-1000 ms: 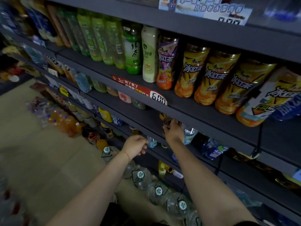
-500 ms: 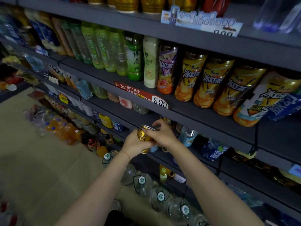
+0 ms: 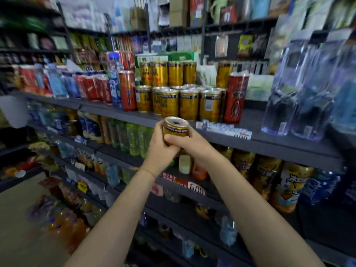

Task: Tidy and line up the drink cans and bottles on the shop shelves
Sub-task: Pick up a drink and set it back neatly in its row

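Observation:
A short gold can (image 3: 175, 127) with a dark band near its rim is upright in front of the top shelf's edge (image 3: 269, 145). My left hand (image 3: 160, 149) grips it from the left and my right hand (image 3: 190, 146) wraps it from the right, thumb across its front. Just behind it on the shelf stand several matching gold cans (image 3: 187, 104), with taller gold cans (image 3: 167, 73) in a row behind those. A tall red can (image 3: 236, 98) stands to their right and another red can (image 3: 128, 90) to their left.
Clear water bottles (image 3: 300, 89) fill the shelf's right end; red and blue cans (image 3: 88, 87) fill the left. Green tea bottles (image 3: 133, 139) and orange iced-tea bottles (image 3: 269, 176) stand on the shelf below. Lower shelves hold more bottles, and orange drinks (image 3: 63, 226) sit on the floor.
Both hands have lifted the gold can from the low shelf up to the top shelf's edge. The view has tilted up with them.

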Available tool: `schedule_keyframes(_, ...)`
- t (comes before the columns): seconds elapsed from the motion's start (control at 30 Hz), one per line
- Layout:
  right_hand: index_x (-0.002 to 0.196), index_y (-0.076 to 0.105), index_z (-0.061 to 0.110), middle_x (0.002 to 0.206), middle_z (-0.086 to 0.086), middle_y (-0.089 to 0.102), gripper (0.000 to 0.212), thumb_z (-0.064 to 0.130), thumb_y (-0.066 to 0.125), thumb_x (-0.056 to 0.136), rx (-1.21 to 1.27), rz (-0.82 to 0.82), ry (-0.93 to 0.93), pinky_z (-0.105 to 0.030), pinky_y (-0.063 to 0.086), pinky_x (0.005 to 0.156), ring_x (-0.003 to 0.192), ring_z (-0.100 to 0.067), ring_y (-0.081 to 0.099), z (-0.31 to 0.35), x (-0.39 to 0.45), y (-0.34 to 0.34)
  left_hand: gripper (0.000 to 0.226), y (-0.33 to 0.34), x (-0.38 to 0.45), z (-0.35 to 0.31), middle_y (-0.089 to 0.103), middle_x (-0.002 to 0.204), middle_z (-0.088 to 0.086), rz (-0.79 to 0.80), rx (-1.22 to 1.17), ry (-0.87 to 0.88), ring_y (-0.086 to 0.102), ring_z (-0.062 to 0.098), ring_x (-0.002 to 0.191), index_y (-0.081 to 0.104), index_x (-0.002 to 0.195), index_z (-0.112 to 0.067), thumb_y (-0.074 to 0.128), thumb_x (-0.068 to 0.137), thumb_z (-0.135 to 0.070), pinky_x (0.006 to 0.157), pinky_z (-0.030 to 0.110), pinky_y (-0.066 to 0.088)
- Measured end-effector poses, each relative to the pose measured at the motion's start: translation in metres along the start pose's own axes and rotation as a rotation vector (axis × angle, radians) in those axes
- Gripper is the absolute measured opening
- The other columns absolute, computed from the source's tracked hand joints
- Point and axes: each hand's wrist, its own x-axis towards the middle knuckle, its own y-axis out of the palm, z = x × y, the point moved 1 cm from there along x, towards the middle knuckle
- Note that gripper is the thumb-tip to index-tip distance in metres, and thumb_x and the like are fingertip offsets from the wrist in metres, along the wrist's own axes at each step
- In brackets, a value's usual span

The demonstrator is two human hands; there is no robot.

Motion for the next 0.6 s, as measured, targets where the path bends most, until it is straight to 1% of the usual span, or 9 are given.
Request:
schedule_keyframes(0.03,0.131,0.057,0.021,0.117,-0.001,0.071,0.055,0.02,0.08,0.081,-0.002,0.022,0.007,-0.034,0.056,0.091,0.108,-0.019,0.067,0.011,0.004,-0.004,0.058,-0.002,0.012,-0.008,0.057,0.125,-0.008,0.042,0.033,0.058,0.057,0.006,0.116,0.042,0.127,-0.036,0.073,0.081,-0.021,0.099,0.031,0.05)
schedule_keyframes(0.1,0.134,0.053,0.029,0.117,0.001,0.07,0.067,0.028,0.085,0.075,-0.065,0.013,-0.009,-0.036,0.059,0.082,0.108,-0.021,0.068,0.027,0.01,-0.013,0.062,-0.006,0.03,-0.021,0.053,0.126,-0.012,0.091,0.095,0.142,0.053,0.002,0.118,0.038,0.125,-0.042,0.073,0.079,-0.021,0.1,0.023,0.046)
schedule_keyframes(0.17,0.127,0.057,0.035,0.112,0.004,0.071,0.064,0.031,0.087,0.071,-0.128,-0.009,-0.08,-0.035,0.06,0.074,0.101,-0.019,0.07,0.042,0.014,-0.019,0.065,-0.008,0.042,-0.031,0.052,0.127,-0.011,0.08,0.1,0.221,0.051,0.0,0.119,0.038,0.127,-0.039,0.076,0.079,-0.019,0.1,0.019,0.043)
schedule_keyframes(0.2,0.124,0.059,0.035,0.11,0.005,0.072,0.062,0.03,0.088,0.07,-0.142,-0.021,-0.129,-0.036,0.06,0.074,0.1,-0.017,0.071,0.05,0.017,-0.022,0.067,-0.009,0.047,-0.038,0.053,0.128,-0.009,0.07,0.097,0.271,0.051,0.002,0.12,0.039,0.129,-0.035,0.077,0.076,-0.019,0.101,0.021,0.043)
schedule_keyframes(0.27,0.121,0.063,0.032,0.109,0.007,0.073,0.062,0.028,0.091,0.065,-0.161,-0.093,-0.236,-0.036,0.059,0.083,0.102,-0.013,0.069,0.067,0.024,-0.027,0.072,-0.014,0.063,-0.045,0.053,0.129,-0.006,0.063,0.107,0.345,0.051,0.006,0.122,0.041,0.131,-0.03,0.078,0.07,-0.022,0.105,0.028,0.043)
schedule_keyframes(0.37,0.12,0.065,0.026,0.109,0.009,0.072,0.062,0.03,0.092,0.064,-0.248,-0.247,-0.379,-0.031,0.056,0.091,0.103,-0.007,0.067,0.096,0.038,-0.033,0.087,-0.026,0.099,-0.042,0.047,0.139,-0.007,0.064,0.255,0.333,0.044,0.013,0.132,0.037,0.141,-0.033,0.081,0.067,-0.044,0.111,0.04,0.038)
schedule_keyframes(0.43,0.118,0.062,0.026,0.106,0.015,0.069,0.059,0.031,0.091,0.066,-0.279,-0.342,-0.427,-0.021,0.054,0.086,0.098,0.0,0.064,0.116,0.049,-0.04,0.092,-0.035,0.123,-0.032,0.041,0.145,-0.004,0.071,0.46,0.293,0.038,0.016,0.136,0.035,0.145,-0.029,0.072,0.068,-0.064,0.114,0.042,0.034)
schedule_keyframes(0.5,0.115,0.058,0.032,0.101,0.022,0.063,0.058,0.033,0.09,0.068,-0.302,-0.414,-0.444,-0.015,0.05,0.082,0.096,0.003,0.06,0.136,0.063,-0.047,0.086,-0.042,0.143,-0.023,0.042,0.147,0.0,0.072,0.661,0.269,0.037,0.019,0.137,0.042,0.143,-0.023,0.056,0.075,-0.073,0.114,0.044,0.032)
schedule_keyframes(0.6,0.122,0.056,0.028,0.112,0.011,0.063,0.067,0.037,0.091,0.065,-0.356,-0.458,-0.352,-0.03,0.05,0.094,0.109,-0.013,0.059,0.154,0.098,-0.06,0.076,-0.043,0.162,-0.017,0.055,0.138,0.003,0.098,0.784,0.294,0.046,0.023,0.13,0.056,0.133,-0.021,0.036,0.083,-0.074,0.109,0.045,0.036)
